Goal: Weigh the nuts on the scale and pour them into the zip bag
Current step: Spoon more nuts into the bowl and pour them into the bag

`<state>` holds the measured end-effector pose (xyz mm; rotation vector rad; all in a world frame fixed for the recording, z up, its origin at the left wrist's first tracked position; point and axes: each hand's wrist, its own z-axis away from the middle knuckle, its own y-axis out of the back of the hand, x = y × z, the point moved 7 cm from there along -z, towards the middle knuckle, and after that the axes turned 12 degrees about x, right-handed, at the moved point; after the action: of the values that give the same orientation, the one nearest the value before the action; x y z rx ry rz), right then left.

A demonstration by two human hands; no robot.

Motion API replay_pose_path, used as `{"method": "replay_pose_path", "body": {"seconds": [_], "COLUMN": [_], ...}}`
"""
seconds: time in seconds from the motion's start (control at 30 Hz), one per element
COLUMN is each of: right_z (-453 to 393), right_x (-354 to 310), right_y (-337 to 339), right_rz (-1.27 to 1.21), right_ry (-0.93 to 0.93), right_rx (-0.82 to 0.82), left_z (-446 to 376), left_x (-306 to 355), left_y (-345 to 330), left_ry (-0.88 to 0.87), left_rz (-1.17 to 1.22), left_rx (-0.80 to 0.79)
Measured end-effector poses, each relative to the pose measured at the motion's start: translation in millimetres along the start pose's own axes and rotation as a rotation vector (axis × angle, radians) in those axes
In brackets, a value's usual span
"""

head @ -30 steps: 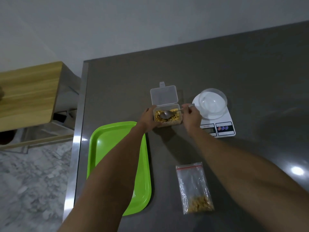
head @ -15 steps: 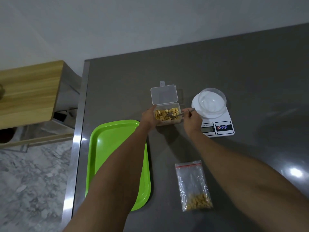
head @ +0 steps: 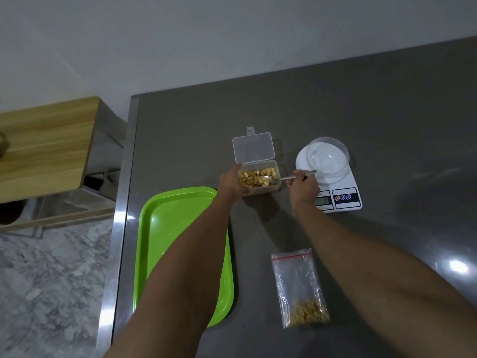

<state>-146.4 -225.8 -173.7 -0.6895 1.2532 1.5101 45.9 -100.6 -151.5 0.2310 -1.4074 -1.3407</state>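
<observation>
Right now the left hand (head: 228, 180) is gripping the near-left corner of the clear nut box (head: 259, 178), fingers curled round its wall and steadying it on the table (head: 335, 104), while the right hand (head: 303, 188) is pinching the handle of a metal spoon (head: 289, 177) whose bowl is lying in among the nuts (head: 255, 177). The spoon's long axis is running from the box out toward the right, with the handle's free end pointing at the glass bowl (head: 327, 158) sitting on the white scale (head: 343, 195). That is the relation the coming move is turning on: the bowl is lying just to the right of and slightly beyond the right hand, so that hand is plainly the nearer one, and a loaded spoon is probably needing only a short level carry to the right over the box wall and the bowl rim. The box's hinged lid (head: 253, 147) is standing open on the far side, out of that path. The zip bag (head: 299, 288), already holding some nuts at its bottom, is lying nearer the body than both hands, under the right forearm, its long axis running toward the person; a green tray (head: 167, 228) is lying beneath the left forearm. Open table is stretching away right of the scale, while the table's left edge is lying well left of the left hand
</observation>
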Motion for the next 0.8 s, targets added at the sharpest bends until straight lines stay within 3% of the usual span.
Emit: {"method": "replay_pose_path", "body": {"seconds": [0.53, 0.8], "right_z": [9.6, -34.4], "right_x": [-27.7, -55.6], "right_y": [9.6, 65.9], "right_rz": [-0.319, -0.467], "right_ry": [-0.246, -0.204], "right_rx": [0.067, 0.281], "left_z": [2.5, 4.7], "left_x": [6.1, 11.5], "left_y": [2.8, 5.0], "left_ry": [-0.01, -0.043], "left_rz": [-0.055, -0.091], "left_rx": [-0.018, -0.015]}}
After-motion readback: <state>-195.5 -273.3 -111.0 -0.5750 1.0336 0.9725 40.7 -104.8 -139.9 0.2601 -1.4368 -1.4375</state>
